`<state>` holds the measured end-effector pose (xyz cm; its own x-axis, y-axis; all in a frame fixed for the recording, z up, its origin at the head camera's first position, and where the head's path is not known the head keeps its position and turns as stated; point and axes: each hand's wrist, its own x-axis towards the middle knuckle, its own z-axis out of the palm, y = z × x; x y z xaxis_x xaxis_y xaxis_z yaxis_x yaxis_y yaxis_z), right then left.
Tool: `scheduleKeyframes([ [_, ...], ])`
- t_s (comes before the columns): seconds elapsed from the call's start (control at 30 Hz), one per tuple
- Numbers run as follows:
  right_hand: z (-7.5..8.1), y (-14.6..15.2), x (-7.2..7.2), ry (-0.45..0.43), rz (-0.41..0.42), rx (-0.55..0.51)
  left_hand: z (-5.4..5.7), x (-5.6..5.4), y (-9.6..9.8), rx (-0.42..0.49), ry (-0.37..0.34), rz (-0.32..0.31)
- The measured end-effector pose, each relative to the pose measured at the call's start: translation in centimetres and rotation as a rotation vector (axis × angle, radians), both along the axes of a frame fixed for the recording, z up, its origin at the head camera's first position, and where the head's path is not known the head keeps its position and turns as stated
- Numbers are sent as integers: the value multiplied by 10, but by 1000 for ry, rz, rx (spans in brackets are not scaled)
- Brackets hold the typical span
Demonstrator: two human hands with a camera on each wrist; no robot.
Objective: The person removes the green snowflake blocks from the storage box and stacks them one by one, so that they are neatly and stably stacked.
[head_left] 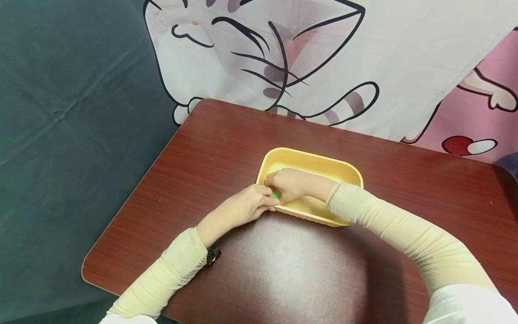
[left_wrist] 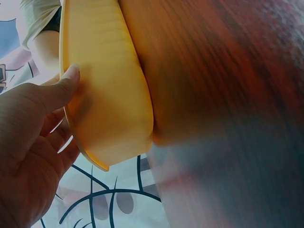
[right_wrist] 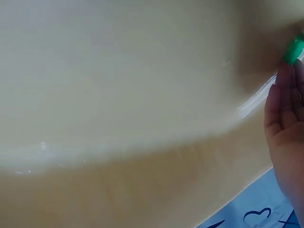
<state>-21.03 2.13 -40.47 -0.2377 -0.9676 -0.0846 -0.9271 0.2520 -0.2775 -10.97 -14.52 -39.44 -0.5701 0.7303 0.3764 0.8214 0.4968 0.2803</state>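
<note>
A yellow plastic tub (head_left: 323,159) rests on the table. My left hand (head_left: 252,202) holds its near left corner. In the left wrist view, the thumb lies against the outer wall of the tub (left_wrist: 107,80) and the other fingers pass behind the rim. My right hand (head_left: 293,183) reaches down inside the tub at its left end. A small smooth green object (head_left: 275,195) shows between the right fingers and thumb. The right wrist view has the same green object (right_wrist: 294,50) at the fingertips, partly cut off by the frame; the right thumb is out of that view.
The reddish-brown wooden table (head_left: 194,166) has rounded corners. Behind it hangs a white cloth (head_left: 400,54) printed with a cartoon cat, and a dark green cloth (head_left: 73,148) hangs to the left. The right forearm crosses over the tub's near right rim.
</note>
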Motion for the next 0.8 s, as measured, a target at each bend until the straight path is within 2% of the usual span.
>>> scheduleKeyframes([
  [0.23, -5, 0, -3, 1, -3, -25, 2, 0, 1, 1, -5, 2],
  [0.33, -2, 2, -5, 2, -7, -14, 2, 0, 1, 0, -1, -2],
  [0.57, 22, 15, -17, -51, -37, 28, 4, 0, 1, 16, -19, -25],
  [0.8, 52, 44, -20, -72, -52, -76, 5, 0, 1, 1, -33, -17],
])
